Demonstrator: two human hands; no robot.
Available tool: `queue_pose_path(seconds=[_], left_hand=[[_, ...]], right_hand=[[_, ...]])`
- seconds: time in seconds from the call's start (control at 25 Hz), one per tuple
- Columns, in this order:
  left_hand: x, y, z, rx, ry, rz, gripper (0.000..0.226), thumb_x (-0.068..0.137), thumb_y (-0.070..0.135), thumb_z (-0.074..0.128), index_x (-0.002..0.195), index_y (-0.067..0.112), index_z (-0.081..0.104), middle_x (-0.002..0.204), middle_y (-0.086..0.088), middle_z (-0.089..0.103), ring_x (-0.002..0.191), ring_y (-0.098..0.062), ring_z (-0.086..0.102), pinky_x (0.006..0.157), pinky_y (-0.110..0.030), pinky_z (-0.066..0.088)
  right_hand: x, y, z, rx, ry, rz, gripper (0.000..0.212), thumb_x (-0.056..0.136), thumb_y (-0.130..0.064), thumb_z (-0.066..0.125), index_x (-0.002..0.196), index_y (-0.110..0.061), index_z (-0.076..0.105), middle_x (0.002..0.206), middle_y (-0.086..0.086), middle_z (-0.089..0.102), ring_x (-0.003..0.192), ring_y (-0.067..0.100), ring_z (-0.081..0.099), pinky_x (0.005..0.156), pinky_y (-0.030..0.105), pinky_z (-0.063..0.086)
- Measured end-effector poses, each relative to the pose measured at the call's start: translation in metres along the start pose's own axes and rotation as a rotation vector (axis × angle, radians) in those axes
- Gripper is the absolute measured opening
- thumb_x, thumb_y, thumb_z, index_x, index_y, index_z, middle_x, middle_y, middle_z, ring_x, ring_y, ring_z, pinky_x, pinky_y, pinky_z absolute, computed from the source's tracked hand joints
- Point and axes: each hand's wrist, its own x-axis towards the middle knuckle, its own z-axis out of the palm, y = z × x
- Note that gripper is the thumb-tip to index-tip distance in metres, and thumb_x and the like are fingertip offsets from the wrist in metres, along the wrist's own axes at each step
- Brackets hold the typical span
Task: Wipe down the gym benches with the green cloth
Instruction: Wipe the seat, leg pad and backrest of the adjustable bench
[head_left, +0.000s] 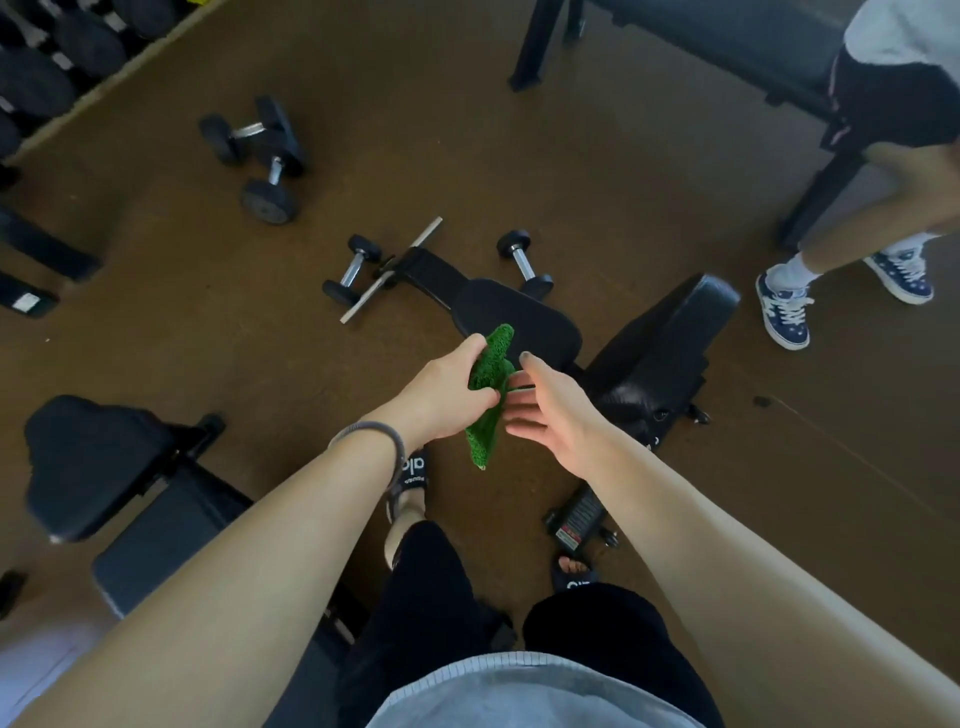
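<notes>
Head view looks down on a person standing over a black padded adjustable gym bench (524, 319), the landmark for everything else. Held in the air just in front of that bench's seat pad, a shaggy green microfibre cloth (488, 400) hangs bunched and twisted. The left hand (447, 387) grips the cloth near its upper part, fingers curled round it. The right hand (545, 410) is beside the cloth with fingers spread and fairly straight; its fingertips seem to touch a fold, though the angle makes contact hard to confirm.

Judged from this, the step in hand is readying the cloth, not wiping: the cloth is off the bench and no pad is being rubbed. The next move calls for spreading or folding the cloth into a flat face, then lowering it onto the seat pad.

Beyond the bench lie small chrome-handled black dumbbells (353, 270). To the bench's left stands a second black padded bench (104, 467); to its right, another person's blue sneakers (784, 312).
</notes>
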Motion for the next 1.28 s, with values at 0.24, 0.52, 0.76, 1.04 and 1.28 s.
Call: queue_pose_path(seconds=[0.24, 0.52, 0.76, 1.04, 1.28], left_hand=[[0.113, -0.051, -0.067, 0.096, -0.186, 0.11, 0.039, 0.093, 0.012, 0.065, 0.12, 0.032, 0.046, 0.12, 0.0, 0.053, 0.104, -0.017, 0.059, 0.086, -0.037, 0.057], [0.179, -0.085, -0.096, 0.21, -0.294, 0.209, 0.043, 0.085, 0.013, 0.072, 0.113, 0.028, 0.042, 0.115, 0.003, 0.049, 0.102, -0.014, 0.06, 0.081, -0.036, 0.06], [0.26, -0.094, -0.087, 0.334, -0.268, 0.115, 0.01, 0.097, 0.023, 0.058, 0.1, 0.02, 0.049, 0.101, -0.005, 0.06, 0.083, -0.017, 0.06, 0.063, -0.029, 0.046], [0.411, -0.128, -0.04, 0.515, 0.182, 0.517, 0.016, 0.094, 0.023, 0.055, 0.106, 0.015, 0.048, 0.111, -0.003, 0.055, 0.098, -0.025, 0.052, 0.078, -0.039, 0.043], [0.5, -0.251, 0.075, 1.165, -0.176, 0.784, 0.07, 0.09, 0.056, 0.05, 0.141, 0.008, 0.044, 0.162, -0.015, 0.027, 0.152, -0.036, 0.019, 0.127, -0.046, 0.014]], right_hand=[[0.098, -0.033, 0.072, 0.487, 0.057, 0.027, 0.051, 0.102, -0.055, 0.051, 0.134, -0.016, 0.059, 0.126, 0.01, 0.069, 0.114, 0.026, 0.068, 0.101, 0.045, 0.056], [0.167, -0.04, 0.109, 0.754, 0.169, -0.04, 0.035, 0.098, -0.033, 0.068, 0.13, -0.022, 0.063, 0.126, 0.007, 0.072, 0.115, 0.024, 0.07, 0.1, 0.043, 0.057], [0.234, -0.017, 0.087, 0.724, 0.281, -0.044, 0.032, 0.109, -0.033, 0.046, 0.128, -0.013, 0.062, 0.113, 0.011, 0.077, 0.108, 0.025, 0.073, 0.101, 0.044, 0.055], [0.381, 0.041, 0.037, 0.18, 0.757, -0.215, 0.031, 0.109, -0.041, 0.042, 0.121, -0.022, 0.062, 0.102, -0.015, 0.062, 0.091, 0.0, 0.056, 0.074, 0.019, 0.042], [0.52, 0.118, 0.019, -0.354, 1.115, -0.459, 0.048, 0.107, -0.039, 0.033, 0.145, -0.018, 0.055, 0.148, 0.001, 0.056, 0.14, 0.017, 0.047, 0.119, 0.046, 0.037]])
